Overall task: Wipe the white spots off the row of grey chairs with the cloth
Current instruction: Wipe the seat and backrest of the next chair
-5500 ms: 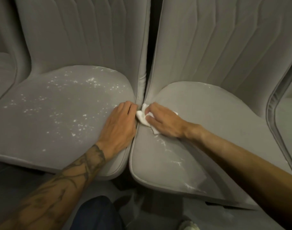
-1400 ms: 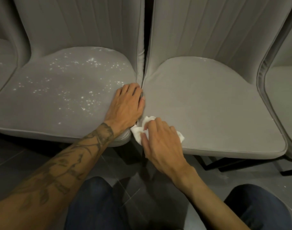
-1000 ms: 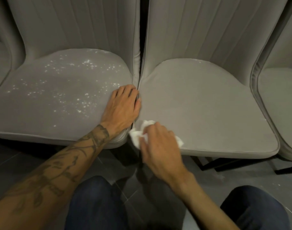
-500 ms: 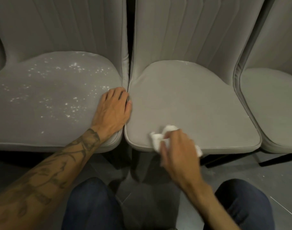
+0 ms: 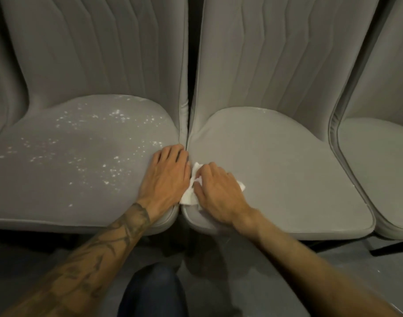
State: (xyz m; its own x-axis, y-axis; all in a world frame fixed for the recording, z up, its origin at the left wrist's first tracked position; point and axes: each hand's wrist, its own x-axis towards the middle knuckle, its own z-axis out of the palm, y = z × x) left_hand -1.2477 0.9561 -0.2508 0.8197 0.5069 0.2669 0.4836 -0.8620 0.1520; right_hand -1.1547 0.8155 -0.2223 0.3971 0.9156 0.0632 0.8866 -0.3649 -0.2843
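Since half a second ago the right hand (image 5: pixel 216 191) has slid the cloth (image 5: pixel 188 196) from the front edge of the middle seat (image 5: pixel 287 170) up along its left edge, so it now lies just beside the left hand (image 5: pixel 167 177). The middle seat seems done: it looks clean but for a faint trace at its back edge, and the right seat (image 5: pixel 379 161) shows no marks. The left seat (image 5: pixel 47 191) is still to do; white spots (image 5: pixel 114 173) are scattered across most of it. The right hand's grip is curled, bunching the cloth against the seat near its front left corner, forearm coming in from the lower right. The left hand's grip is wide, fingers flat on the spotted seat's right edge, holding nothing.
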